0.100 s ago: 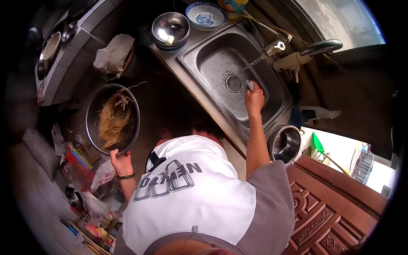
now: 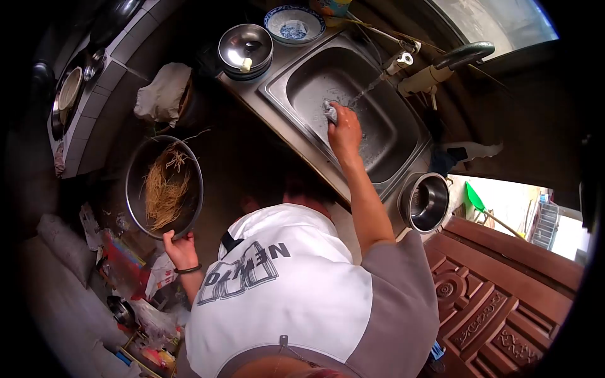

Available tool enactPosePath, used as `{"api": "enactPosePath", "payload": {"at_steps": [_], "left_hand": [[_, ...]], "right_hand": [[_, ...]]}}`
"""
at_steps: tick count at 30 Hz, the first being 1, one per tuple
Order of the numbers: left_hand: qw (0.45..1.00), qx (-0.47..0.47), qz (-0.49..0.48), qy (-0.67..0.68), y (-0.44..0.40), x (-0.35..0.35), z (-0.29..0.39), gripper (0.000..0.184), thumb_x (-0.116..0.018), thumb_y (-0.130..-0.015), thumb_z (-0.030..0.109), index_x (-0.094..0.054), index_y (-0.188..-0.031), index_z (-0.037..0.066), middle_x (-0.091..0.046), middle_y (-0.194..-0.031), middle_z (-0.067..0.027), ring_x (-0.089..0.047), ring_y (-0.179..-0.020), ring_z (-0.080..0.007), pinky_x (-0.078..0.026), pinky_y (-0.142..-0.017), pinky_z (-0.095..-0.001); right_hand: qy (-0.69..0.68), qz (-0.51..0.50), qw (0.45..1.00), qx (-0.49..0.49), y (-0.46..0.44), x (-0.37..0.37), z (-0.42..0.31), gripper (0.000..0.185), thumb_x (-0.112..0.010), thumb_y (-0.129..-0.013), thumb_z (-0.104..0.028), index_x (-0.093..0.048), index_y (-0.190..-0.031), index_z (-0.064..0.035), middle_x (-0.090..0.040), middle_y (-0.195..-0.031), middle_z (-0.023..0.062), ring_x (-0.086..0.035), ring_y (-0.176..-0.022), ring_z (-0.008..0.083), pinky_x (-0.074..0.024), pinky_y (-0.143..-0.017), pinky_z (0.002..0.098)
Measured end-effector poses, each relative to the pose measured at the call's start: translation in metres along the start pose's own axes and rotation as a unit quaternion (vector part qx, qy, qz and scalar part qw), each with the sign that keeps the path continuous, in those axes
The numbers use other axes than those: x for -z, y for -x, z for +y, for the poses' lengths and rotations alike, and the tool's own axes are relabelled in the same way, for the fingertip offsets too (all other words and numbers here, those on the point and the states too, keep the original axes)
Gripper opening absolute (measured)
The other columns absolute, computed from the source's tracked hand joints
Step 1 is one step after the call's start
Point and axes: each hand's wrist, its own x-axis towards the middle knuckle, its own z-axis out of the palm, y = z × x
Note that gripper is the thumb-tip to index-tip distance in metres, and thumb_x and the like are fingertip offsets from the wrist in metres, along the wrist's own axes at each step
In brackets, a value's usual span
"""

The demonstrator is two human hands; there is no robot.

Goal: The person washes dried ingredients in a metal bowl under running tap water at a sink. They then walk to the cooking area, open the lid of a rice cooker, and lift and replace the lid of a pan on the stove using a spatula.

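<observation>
The right hand (image 2: 345, 133) is over the sink (image 2: 324, 63), fingers pressed together on a crumpled grey-white cloth (image 2: 329, 112) close to the sink's left wall. Water (image 2: 365, 93) runs from the tap (image 2: 398, 62) just beside the fingers. For this wetting and wiping, a firm pinch with the wrist loose would likely serve best, the cloth kept low so that splashes stay inside the walls.

The left hand (image 2: 182, 252) has its grip closed on the near rim of a wide metal basin (image 2: 146, 157), held away from the bench (image 2: 252, 89); the fingers beneath are partly hidden. The basin holds a loose tangle of straw-coloured strands (image 2: 165, 198), with a few thin ends reaching over the far rim. One hand carries it at the edge, so it could tip; a steady forearm and a level rim should keep the strands in.

At the bench's far left corner sits a stack of metal bowls (image 2: 233, 47), the top one holding a small pale piece and something dark, too small to name. Just beside it is a blue-patterned bowl (image 2: 277, 28). A deep metal pot (image 2: 428, 217) stands by the near right end of the sink.
</observation>
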Motion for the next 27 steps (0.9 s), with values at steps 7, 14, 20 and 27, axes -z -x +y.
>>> {"api": "enactPosePath", "payload": {"at_steps": [7,14,20,27], "left_hand": [[0.995,0.054,-0.066,-0.048,-0.038,0.041,-0.009,0.037,-0.058,-0.081,0.022,-0.054,-0.112,0.002,-0.063,-0.105,-0.0093,-0.059,-0.086,-0.0201,-0.045,-0.071,-0.0300],[0.987,0.082,-0.123,-0.067,-0.088,0.034,-0.016,0.036,-0.056,-0.082,0.021,-0.054,-0.111,0.001,-0.062,-0.101,-0.0101,-0.057,-0.080,-0.0193,-0.045,-0.066,-0.0294],[0.966,0.145,-0.192,-0.092,-0.109,-0.004,-0.010,0.022,-0.056,-0.083,0.022,-0.058,-0.095,0.003,-0.064,-0.088,-0.0093,-0.058,-0.072,-0.0199,-0.046,-0.064,-0.0300],[0.960,0.143,-0.216,-0.107,-0.117,-0.025,-0.030,0.022,-0.057,-0.082,0.022,-0.058,-0.097,0.005,-0.064,-0.088,-0.0074,-0.059,-0.074,-0.0195,-0.046,-0.064,-0.0294]], "right_hand": [[0.101,0.076,0.972,0.196,-0.017,-0.111,-0.049,0.040,-0.056,-0.073,-0.007,-0.060,-0.112,-0.0048,-0.056,-0.116,0.0110,-0.051,-0.114,0.0261,-0.0391,-0.099,0.0390],[0.182,0.047,0.971,0.149,0.071,-0.051,0.009,0.053,-0.058,-0.073,-0.006,-0.053,-0.125,-0.0044,-0.053,-0.130,0.0089,-0.048,-0.121,0.0247,-0.0351,-0.105,0.0393],[0.282,0.067,0.956,-0.032,0.204,0.060,0.059,0.059,-0.060,-0.065,-0.001,-0.055,-0.124,-0.0073,-0.053,-0.127,0.0058,-0.049,-0.118,0.0253,-0.0377,-0.103,0.0402],[0.438,-0.030,0.769,-0.465,0.366,0.233,0.153,0.038,-0.050,-0.082,-0.012,-0.060,-0.118,-0.0076,-0.062,-0.111,0.0144,-0.058,-0.107,0.0316,-0.0472,-0.086,0.0426]]}}
